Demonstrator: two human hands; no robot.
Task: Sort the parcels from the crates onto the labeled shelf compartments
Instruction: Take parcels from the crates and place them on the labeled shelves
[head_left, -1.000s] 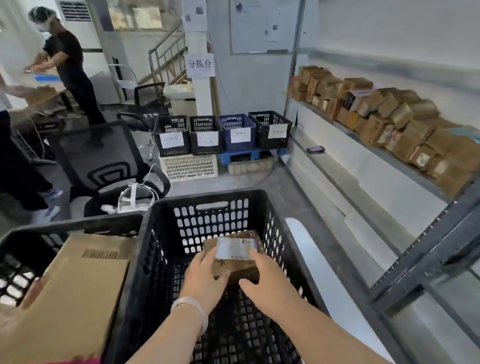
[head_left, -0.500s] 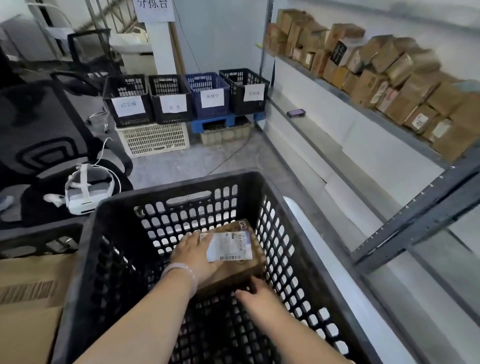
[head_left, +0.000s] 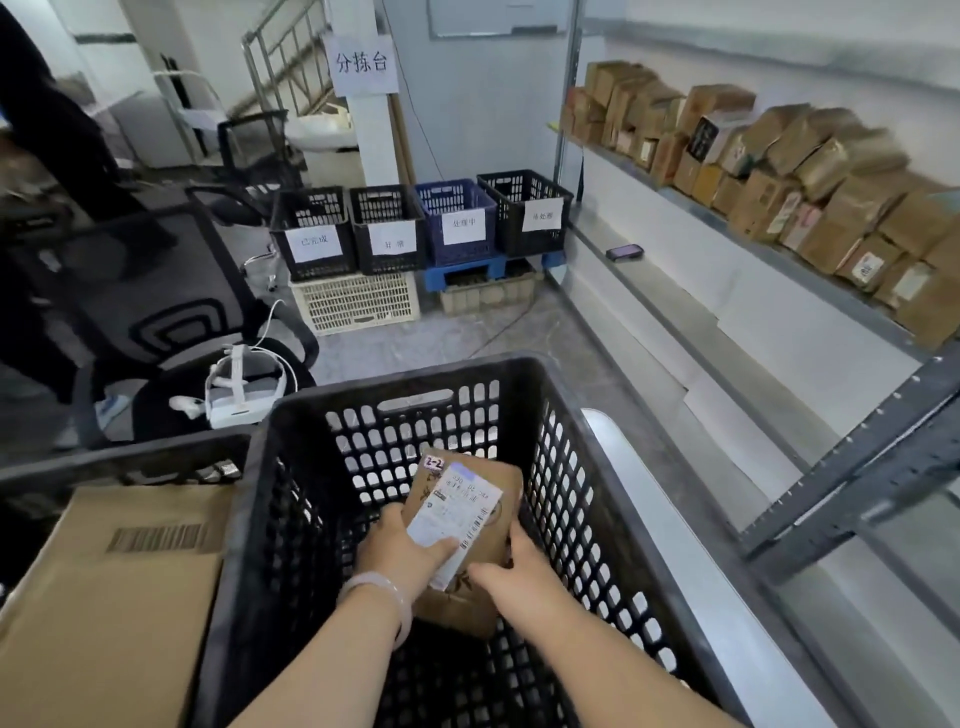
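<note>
**Step in hand: taking one parcel out of the crate**

The left grip and the right grip both hold one brown parcel inside the black crate. The left grip clasps the parcel's left edge, with the thumb lying across the white label. The right grip clasps the lower right edge. The parcel is tilted, label face up, below the crate rim. Whether it touches the crate floor cannot be told.

A small tag at the corner farthest from the grips reads "2-2". This is probably the compartment code.

Judged stage: pick-up and reading of the code. Placement is not yet done.

Next move, as a judgement:
1. Raise the parcel clear of the crate rim ahead of the grips.
2. Carry it to the shelf, which stands well apart, to the right of the grips and ahead.
3. Match the code to a compartment mark. No such mark is legible from here.

The shelf already carries a dense row of boxes, so a free place must be found. Left of the grips, a large box lies in a second crate.
</note>
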